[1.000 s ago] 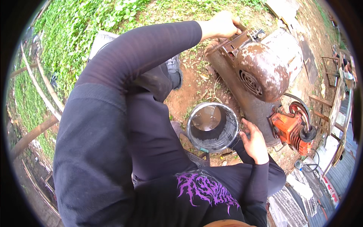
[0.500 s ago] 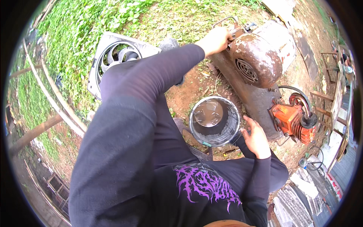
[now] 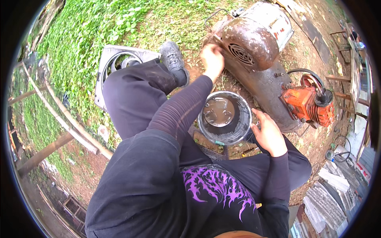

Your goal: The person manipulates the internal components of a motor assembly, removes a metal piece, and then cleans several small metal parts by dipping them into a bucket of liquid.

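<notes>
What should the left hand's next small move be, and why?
I'd probably bring the left hand down to the bucket: that hand is curled beside the compressor tank, near the bucket's far rim, and the bucket is open with brownish liquid inside, the right hand by its right side.

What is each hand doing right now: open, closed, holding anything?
Left hand: looks curled, near the motor; whether it holds anything cannot be told.
Right hand: open, right beside the bucket; contact unclear.
</notes>
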Demonstrator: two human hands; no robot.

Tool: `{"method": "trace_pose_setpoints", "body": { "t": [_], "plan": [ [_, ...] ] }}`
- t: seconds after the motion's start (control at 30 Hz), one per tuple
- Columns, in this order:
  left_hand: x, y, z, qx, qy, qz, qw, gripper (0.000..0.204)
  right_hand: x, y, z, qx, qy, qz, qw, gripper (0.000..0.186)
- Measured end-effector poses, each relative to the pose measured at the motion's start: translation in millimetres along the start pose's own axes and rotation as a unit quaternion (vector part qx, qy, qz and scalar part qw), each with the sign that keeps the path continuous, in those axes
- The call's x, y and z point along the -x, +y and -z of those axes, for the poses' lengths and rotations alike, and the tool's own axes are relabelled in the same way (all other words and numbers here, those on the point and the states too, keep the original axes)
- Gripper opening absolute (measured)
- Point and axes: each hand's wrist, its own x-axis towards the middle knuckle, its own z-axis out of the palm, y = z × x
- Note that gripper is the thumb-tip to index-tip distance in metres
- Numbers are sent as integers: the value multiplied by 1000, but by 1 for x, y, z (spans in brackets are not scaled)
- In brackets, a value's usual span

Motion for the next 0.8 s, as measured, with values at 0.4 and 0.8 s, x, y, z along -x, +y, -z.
{"method": "trace_pose_setpoints", "body": {
  "t": [0.4, 0.8],
  "plan": [
    [-18, 60, -9, 108, 57, 212, 970, 11, 23, 3, 1, -16, -12, -60, 998, 55],
    [0, 60, -16, 84, 45, 216, 972, 7, 17, 10, -9, -5, -6, -58, 998, 55]
  ]
}}
